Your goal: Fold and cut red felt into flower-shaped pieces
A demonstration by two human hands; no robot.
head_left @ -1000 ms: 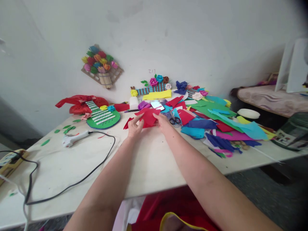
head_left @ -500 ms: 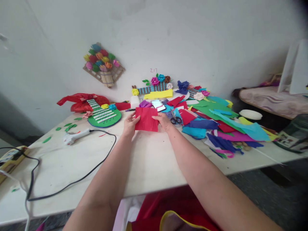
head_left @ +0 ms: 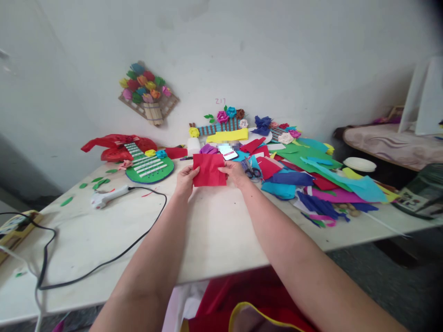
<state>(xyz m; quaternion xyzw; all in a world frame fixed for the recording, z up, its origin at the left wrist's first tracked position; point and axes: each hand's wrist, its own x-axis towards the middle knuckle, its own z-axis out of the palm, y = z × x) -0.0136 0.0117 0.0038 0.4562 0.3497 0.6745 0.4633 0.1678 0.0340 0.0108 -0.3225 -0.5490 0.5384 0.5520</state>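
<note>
A roughly square sheet of red crepe paper [head_left: 209, 170] is held up above the table, its face toward me. My left hand [head_left: 187, 178] pinches its left edge, thumb in front. At the right edge my right hand [head_left: 234, 172] grips it the same way; the fingers behind the sheet are hidden. Just beyond the paper lies a lit phone [head_left: 229, 153]. Scissors with dark handles [head_left: 253, 173] rest to the right of my right hand.
A glue gun [head_left: 109, 197] with a black cord lies at left, near a green guitar-shaped craft [head_left: 152, 167]. Coloured paper scraps [head_left: 290, 177] pile up at right, with a glass jar [head_left: 424, 196] at the table's edge. A power strip [head_left: 17, 230] sits far left.
The red crepe paper has shifted very slightly left and looks a little flatter along its lower edge. Both hands keep their hold on its sides.
</note>
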